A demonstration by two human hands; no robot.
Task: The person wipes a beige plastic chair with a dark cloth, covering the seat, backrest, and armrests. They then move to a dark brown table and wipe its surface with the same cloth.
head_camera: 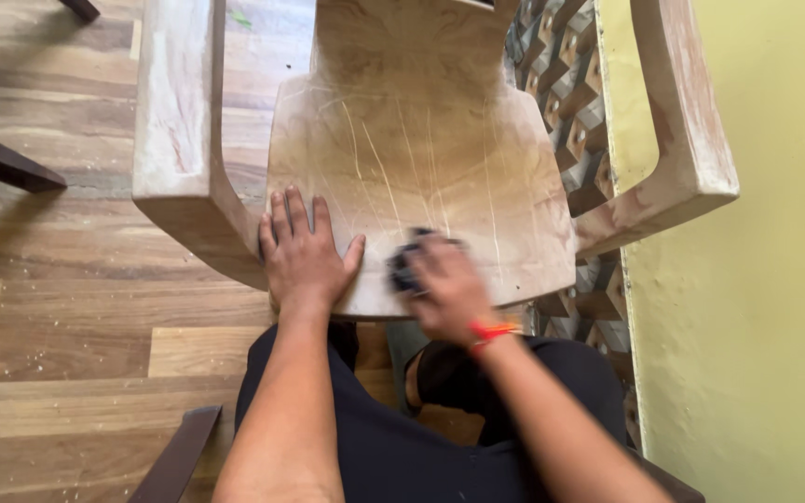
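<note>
sanding a bare wooden chair seat (421,158)
left hand (302,256) flat, spread on stiff seat; right hand (444,289) grips thin, pliable dark sanding pad (402,270).

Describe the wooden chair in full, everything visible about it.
The wooden chair is bare, pale, unfinished-looking wood, dusty, with fine light scratch lines across its curved seat. Two broad flat armrests flank the seat; the backrest rises at the top. It stands on a plank floor beside a yellow wall. The left hand lies flat on the seat's front edge; the right hand, blurred, presses a dark pad onto it.
</note>
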